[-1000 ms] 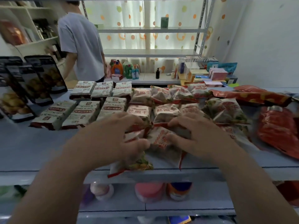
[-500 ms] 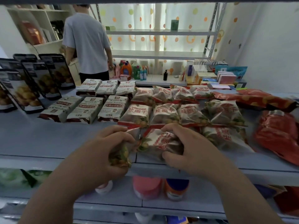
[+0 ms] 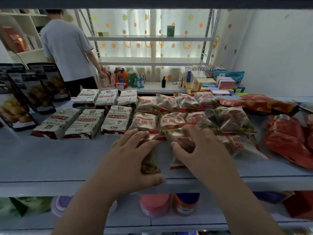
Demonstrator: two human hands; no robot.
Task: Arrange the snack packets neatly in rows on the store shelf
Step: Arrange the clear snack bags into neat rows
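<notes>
**Filling the near row at the shelf's front edge**

Takes up the whole width: a pale grey shelf, bare toward the left front. Carries white packets in two rows at left-centre. Carries beside them clear, red-lettered snack packets in two rows, plus a nearest row only begun, with a lone packet at the right.

Grips the left packet in the left hand, fingers curled over it and thumb beneath. Lies straight ahead of the palm, close to the front lip, turned on its edge, long axis running front to back. Pinches the right packet in the right hand, thumb closed toward spread fingers. Seems to touch the middle row at its far end.

Probably calls for rolling the left packet flat and setting it just left of the right packet, below the middle row's leftmost bag. Falls to the left hand, being nearer that gap. Risks a slide off the front lip.
</notes>
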